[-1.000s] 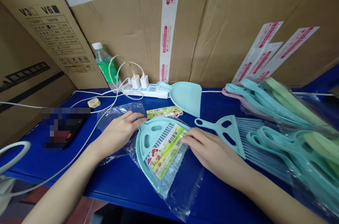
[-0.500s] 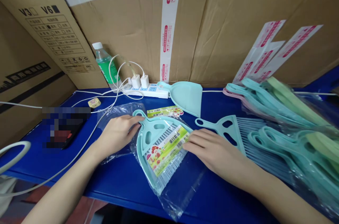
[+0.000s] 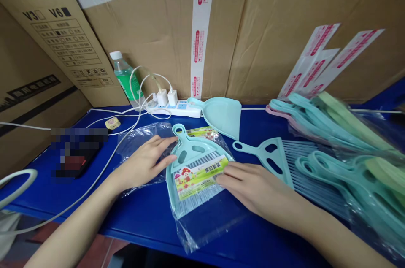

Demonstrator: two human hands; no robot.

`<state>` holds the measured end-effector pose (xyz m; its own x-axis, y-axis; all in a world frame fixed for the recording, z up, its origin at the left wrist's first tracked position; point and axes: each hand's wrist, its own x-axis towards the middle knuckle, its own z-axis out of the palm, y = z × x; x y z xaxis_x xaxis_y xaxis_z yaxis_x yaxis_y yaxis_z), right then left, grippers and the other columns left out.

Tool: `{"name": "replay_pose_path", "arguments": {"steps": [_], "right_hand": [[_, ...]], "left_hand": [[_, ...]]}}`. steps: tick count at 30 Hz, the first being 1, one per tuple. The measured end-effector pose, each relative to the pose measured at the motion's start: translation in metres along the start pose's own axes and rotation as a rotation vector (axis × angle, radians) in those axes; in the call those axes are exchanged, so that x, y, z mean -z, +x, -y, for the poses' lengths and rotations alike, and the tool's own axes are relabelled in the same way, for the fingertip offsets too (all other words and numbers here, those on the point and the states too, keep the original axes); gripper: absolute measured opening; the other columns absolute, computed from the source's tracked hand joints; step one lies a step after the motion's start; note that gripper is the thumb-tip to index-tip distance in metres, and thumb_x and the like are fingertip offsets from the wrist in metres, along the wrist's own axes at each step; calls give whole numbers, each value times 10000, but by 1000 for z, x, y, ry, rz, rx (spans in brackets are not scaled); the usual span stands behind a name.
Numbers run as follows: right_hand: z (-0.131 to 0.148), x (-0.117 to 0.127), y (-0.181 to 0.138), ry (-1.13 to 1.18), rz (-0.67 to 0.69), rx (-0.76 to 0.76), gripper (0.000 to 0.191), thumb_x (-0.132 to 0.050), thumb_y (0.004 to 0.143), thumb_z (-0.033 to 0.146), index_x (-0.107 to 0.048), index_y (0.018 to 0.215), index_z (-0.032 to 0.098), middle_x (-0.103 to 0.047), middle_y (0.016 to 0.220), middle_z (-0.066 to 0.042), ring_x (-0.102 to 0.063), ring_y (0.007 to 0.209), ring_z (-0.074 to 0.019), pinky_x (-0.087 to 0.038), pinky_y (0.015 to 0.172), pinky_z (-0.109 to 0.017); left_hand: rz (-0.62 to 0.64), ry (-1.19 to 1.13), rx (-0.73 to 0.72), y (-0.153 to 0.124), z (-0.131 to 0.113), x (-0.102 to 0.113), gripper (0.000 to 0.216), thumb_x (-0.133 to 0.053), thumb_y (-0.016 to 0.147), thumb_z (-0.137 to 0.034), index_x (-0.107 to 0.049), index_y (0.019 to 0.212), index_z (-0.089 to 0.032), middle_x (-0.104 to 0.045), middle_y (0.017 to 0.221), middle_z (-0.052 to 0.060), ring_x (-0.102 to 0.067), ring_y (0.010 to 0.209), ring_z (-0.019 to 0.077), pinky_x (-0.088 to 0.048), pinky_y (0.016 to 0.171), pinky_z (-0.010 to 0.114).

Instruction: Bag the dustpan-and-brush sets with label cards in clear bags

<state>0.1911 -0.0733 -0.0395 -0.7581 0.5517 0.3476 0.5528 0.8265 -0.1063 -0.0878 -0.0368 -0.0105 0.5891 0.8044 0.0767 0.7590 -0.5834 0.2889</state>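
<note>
A teal dustpan-and-brush set (image 3: pixel 193 166) with a colourful label card lies inside a clear plastic bag (image 3: pixel 209 221) on the blue table (image 3: pixel 142 213). My left hand (image 3: pixel 144 162) lies flat, fingers stretched toward the set's left edge, resting on other clear bags (image 3: pixel 136 141). My right hand (image 3: pixel 249 185) lies on the bag at the set's right side, fingertips touching the label card.
A loose teal dustpan (image 3: pixel 221 116) and brush (image 3: pixel 272 156) lie behind. Bagged sets (image 3: pixel 341 145) pile up at the right. A power strip (image 3: pixel 174 109), water bottle (image 3: pixel 126 78), cables and a small label card (image 3: pixel 202 133) sit near the cardboard boxes (image 3: pixel 253 27).
The bagged set has turned clockwise, its handle now pointing away from me, and both hands have shifted with it.
</note>
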Motion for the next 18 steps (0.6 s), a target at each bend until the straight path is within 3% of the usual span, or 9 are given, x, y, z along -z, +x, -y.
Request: {"name": "replay_pose_path", "arguments": {"steps": [4, 12, 18], "right_hand": [[1, -1, 0, 10, 8, 2, 188, -497, 862, 53, -609, 844, 203, -667, 790, -11, -639, 733, -183, -485, 603, -297], [1, -3, -1, 17, 19, -2, 179, -483, 882, 75, -617, 876, 193, -687, 829, -24, -653, 772, -197, -521, 653, -322], [5, 0, 1, 4, 37, -15, 159, -501, 879, 89, -602, 812, 192, -647, 782, -19, -623, 736, -185, -508, 640, -313]], "left_hand": [[19, -44, -37, 0, -1, 0, 477, -299, 1004, -459, -465, 1365, -193, -635, 1191, 93, -523, 1062, 243, -462, 955, 429], [60, -34, -103, 4, -3, -14, 551, -286, 996, -507, -354, 1436, -184, -487, 1405, 129, -393, 1290, 281, -368, 1075, 490], [-102, 82, -106, 2, -9, -13, 468, -376, 981, -457, -491, 1315, -151, -494, 1345, 174, -425, 1239, 319, -375, 1036, 535]]}}
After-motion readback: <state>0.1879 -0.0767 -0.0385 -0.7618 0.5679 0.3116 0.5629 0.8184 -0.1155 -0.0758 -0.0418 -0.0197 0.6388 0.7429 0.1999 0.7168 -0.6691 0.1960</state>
